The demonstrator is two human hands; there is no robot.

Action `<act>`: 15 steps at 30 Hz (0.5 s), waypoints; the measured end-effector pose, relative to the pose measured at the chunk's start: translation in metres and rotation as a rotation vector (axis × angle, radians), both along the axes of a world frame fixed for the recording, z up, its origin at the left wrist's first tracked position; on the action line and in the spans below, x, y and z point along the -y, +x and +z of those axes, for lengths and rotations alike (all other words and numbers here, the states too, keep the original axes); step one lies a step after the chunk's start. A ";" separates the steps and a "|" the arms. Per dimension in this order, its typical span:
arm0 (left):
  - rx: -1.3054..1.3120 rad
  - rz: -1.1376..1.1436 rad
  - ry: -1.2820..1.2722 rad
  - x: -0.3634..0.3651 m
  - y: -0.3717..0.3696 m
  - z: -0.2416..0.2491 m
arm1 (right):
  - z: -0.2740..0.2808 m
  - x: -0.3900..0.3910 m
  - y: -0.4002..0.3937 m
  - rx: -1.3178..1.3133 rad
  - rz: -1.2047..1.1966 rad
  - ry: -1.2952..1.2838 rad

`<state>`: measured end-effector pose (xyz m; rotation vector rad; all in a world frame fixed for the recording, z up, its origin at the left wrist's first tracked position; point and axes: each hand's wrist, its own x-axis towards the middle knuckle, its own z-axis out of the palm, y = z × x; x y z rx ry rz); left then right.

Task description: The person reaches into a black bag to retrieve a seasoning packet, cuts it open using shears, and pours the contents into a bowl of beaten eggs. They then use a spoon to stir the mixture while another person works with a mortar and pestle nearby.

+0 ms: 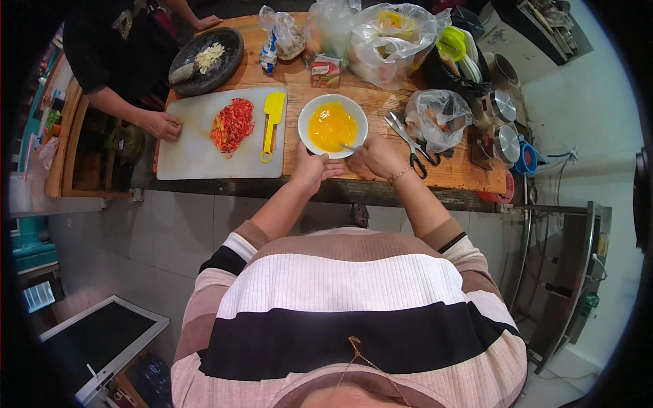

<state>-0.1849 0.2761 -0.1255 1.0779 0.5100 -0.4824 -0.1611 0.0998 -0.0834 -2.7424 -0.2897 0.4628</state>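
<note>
A white bowl (303, 136) of beaten yellow egg (332, 124) stands near the front edge of the wooden table. My left hand (314, 168) holds its near left side, thumb at the rim and fingers along the lower wall. With closed fingers, my right hand (378, 159) grips a metal utensil (349, 147) whose end dips into the egg; whether it is a fork or a spoon cannot be made out. Scissors (407, 139) with black handles lie just right of that hand. Left of the bowl is a white cutting board (187, 158) with chopped red chilies (233, 127) and a yellow flat-bladed tool (273, 112).
Another person's hand (162, 126) rests at the board's left edge. Behind it sits a stone mortar (228, 58) with chopped pale pieces (209, 58). Plastic bags (388, 41), a small red box (325, 72) and a tied bag (439, 119) surround the bowl. Lidded jars (505, 144) line the right end.
</note>
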 end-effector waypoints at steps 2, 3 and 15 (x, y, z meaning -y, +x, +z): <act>0.006 -0.050 0.045 -0.005 0.004 0.003 | 0.004 0.000 0.002 0.061 -0.139 0.064; 0.010 -0.075 0.071 -0.008 0.006 0.005 | 0.009 -0.001 0.003 0.089 -0.206 0.097; 0.106 -0.037 0.533 -0.029 0.023 -0.003 | -0.004 0.025 0.019 0.005 0.106 0.096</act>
